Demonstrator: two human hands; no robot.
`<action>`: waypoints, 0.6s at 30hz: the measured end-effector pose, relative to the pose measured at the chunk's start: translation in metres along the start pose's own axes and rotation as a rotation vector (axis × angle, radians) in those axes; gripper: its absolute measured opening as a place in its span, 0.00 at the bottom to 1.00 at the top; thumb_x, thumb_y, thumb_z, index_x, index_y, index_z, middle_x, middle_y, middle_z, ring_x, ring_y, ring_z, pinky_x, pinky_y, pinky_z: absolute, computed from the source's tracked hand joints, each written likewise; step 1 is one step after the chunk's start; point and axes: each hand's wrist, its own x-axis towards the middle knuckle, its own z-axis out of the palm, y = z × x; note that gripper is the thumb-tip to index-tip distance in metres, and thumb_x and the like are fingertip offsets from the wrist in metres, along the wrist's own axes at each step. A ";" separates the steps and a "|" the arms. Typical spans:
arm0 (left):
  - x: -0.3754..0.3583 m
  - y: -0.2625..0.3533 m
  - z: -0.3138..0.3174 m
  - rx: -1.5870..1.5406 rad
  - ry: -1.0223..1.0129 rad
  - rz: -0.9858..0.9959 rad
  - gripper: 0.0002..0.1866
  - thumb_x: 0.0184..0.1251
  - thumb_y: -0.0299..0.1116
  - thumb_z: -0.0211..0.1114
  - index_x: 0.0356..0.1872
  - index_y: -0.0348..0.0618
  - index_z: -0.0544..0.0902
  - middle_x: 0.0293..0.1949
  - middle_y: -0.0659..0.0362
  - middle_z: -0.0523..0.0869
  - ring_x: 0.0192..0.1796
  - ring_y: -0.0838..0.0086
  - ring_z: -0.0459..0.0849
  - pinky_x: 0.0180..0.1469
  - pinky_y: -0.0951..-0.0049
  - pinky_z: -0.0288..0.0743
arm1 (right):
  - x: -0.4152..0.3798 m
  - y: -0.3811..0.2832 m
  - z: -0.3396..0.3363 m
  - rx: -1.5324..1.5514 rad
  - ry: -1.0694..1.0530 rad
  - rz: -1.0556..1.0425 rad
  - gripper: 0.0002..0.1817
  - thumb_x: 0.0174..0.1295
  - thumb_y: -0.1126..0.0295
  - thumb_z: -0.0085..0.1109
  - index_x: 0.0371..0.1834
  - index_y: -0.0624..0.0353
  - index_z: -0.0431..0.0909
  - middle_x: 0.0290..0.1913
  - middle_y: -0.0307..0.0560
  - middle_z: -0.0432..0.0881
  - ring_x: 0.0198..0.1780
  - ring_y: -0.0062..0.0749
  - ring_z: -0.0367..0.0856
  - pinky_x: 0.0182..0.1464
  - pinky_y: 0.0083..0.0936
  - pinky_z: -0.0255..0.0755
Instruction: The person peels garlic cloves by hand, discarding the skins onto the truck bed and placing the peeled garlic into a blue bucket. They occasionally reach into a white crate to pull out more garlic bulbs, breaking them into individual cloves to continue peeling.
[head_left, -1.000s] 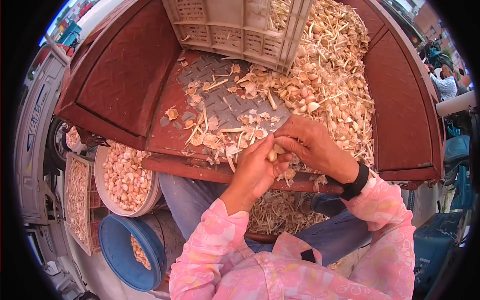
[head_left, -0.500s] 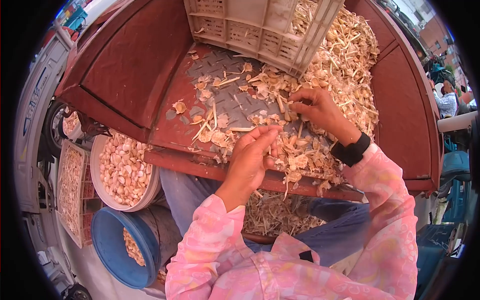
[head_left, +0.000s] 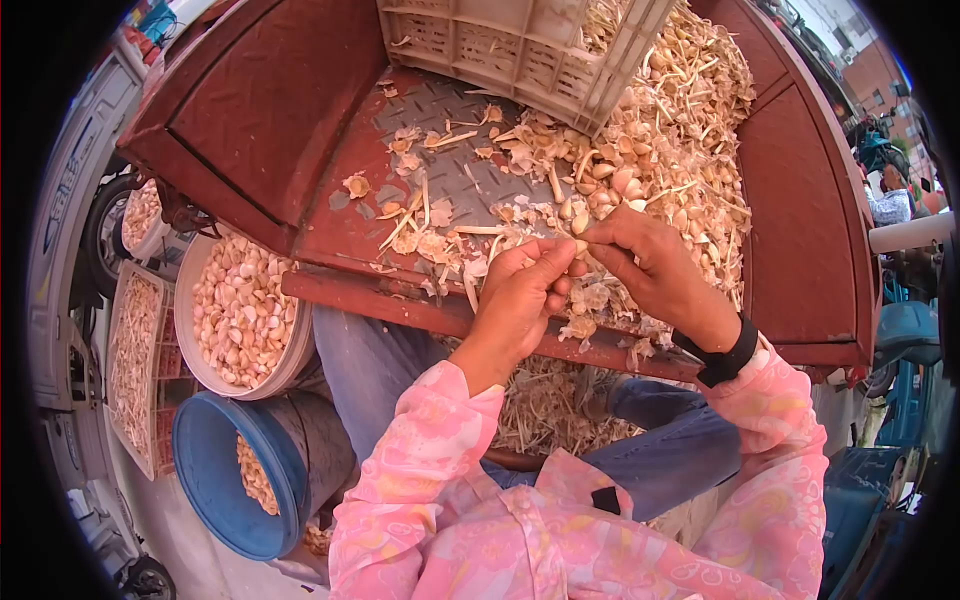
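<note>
My right hand (head_left: 645, 265) pinches a small pale garlic clove (head_left: 580, 245) between thumb and fingertips, above the near edge of the red metal bed. Close beside it, my left hand (head_left: 522, 295) has thumb and fingers pressed together near the same clove; what it holds, if anything, is hidden. A few bare cloves (head_left: 575, 213) lie just beyond the fingertips. Behind my right hand, a big heap of garlic cloves, skins and stalks (head_left: 690, 130) spreads up the bed.
A white plastic crate (head_left: 510, 55) leans over the heap. Red side walls (head_left: 270, 115) enclose the bed. At left stand a white bucket of cloves (head_left: 187, 330), a blue bucket (head_left: 190, 470) and a crate of scraps (head_left: 128, 350). Another person (head_left: 890, 203) is at far right.
My right hand has moved from the heap down toward my left hand, and a clove now shows at its fingertips. More whole cloves are visible where it was. The view has shifted slightly.
</note>
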 end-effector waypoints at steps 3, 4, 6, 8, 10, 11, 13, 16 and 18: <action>-0.010 -0.006 0.002 0.089 -0.022 -0.002 0.10 0.65 0.35 0.61 0.40 0.38 0.76 0.30 0.60 0.82 0.25 0.88 0.71 0.21 0.91 0.63 | -0.012 -0.016 -0.002 -0.306 -0.008 -0.153 0.06 0.52 0.78 0.55 0.34 0.60 0.72 0.31 0.50 0.71 0.32 0.46 0.75 0.32 0.34 0.70; -0.012 -0.011 0.003 0.115 -0.027 -0.002 0.10 0.64 0.35 0.61 0.40 0.38 0.77 0.29 0.60 0.82 0.24 0.88 0.71 0.22 0.90 0.63 | -0.017 -0.019 -0.002 -0.382 -0.039 -0.122 0.05 0.52 0.77 0.55 0.33 0.60 0.71 0.31 0.49 0.71 0.32 0.45 0.75 0.32 0.34 0.70; -0.017 -0.018 0.003 0.203 -0.088 0.052 0.10 0.64 0.35 0.61 0.38 0.39 0.77 0.28 0.61 0.82 0.24 0.88 0.71 0.22 0.90 0.63 | -0.026 -0.025 0.001 -0.415 -0.058 -0.032 0.04 0.55 0.73 0.53 0.29 0.60 0.69 0.31 0.50 0.72 0.31 0.46 0.76 0.32 0.36 0.70; -0.027 -0.020 0.006 0.459 -0.163 0.227 0.10 0.65 0.36 0.61 0.37 0.39 0.77 0.27 0.60 0.82 0.24 0.87 0.72 0.23 0.90 0.63 | -0.030 -0.013 0.004 -0.195 -0.095 0.193 0.05 0.56 0.71 0.53 0.29 0.61 0.70 0.31 0.52 0.73 0.31 0.46 0.76 0.31 0.37 0.70; -0.043 -0.006 0.012 0.469 -0.236 0.147 0.08 0.65 0.33 0.58 0.38 0.39 0.76 0.30 0.56 0.83 0.26 0.84 0.76 0.23 0.89 0.65 | -0.030 -0.009 0.002 -0.224 -0.186 0.273 0.06 0.57 0.69 0.54 0.29 0.61 0.71 0.30 0.53 0.74 0.31 0.47 0.76 0.32 0.39 0.70; -0.045 -0.001 0.009 0.289 -0.201 0.098 0.08 0.65 0.32 0.57 0.39 0.39 0.76 0.32 0.55 0.83 0.27 0.83 0.76 0.23 0.89 0.66 | -0.026 -0.011 -0.003 -0.364 -0.256 0.238 0.07 0.57 0.69 0.54 0.29 0.61 0.71 0.30 0.53 0.74 0.31 0.47 0.77 0.32 0.39 0.69; -0.046 0.008 0.004 -0.067 -0.130 0.000 0.07 0.65 0.29 0.55 0.41 0.39 0.75 0.35 0.52 0.83 0.27 0.80 0.78 0.23 0.88 0.69 | -0.016 -0.007 -0.004 -0.492 -0.218 0.157 0.07 0.57 0.68 0.55 0.30 0.60 0.72 0.31 0.53 0.74 0.31 0.48 0.77 0.33 0.40 0.70; -0.042 0.017 -0.002 -0.216 -0.023 -0.093 0.08 0.65 0.28 0.54 0.43 0.38 0.74 0.42 0.49 0.81 0.31 0.77 0.79 0.24 0.88 0.73 | 0.011 0.017 0.001 -0.488 0.038 0.002 0.07 0.56 0.68 0.56 0.29 0.59 0.73 0.31 0.51 0.75 0.31 0.50 0.77 0.33 0.40 0.70; -0.039 0.016 -0.005 -0.244 -0.005 -0.104 0.09 0.66 0.29 0.54 0.44 0.38 0.74 0.42 0.50 0.80 0.32 0.78 0.78 0.24 0.89 0.73 | 0.024 0.035 0.007 -0.449 -0.053 -0.050 0.07 0.55 0.68 0.56 0.28 0.60 0.73 0.31 0.50 0.75 0.32 0.50 0.77 0.34 0.41 0.70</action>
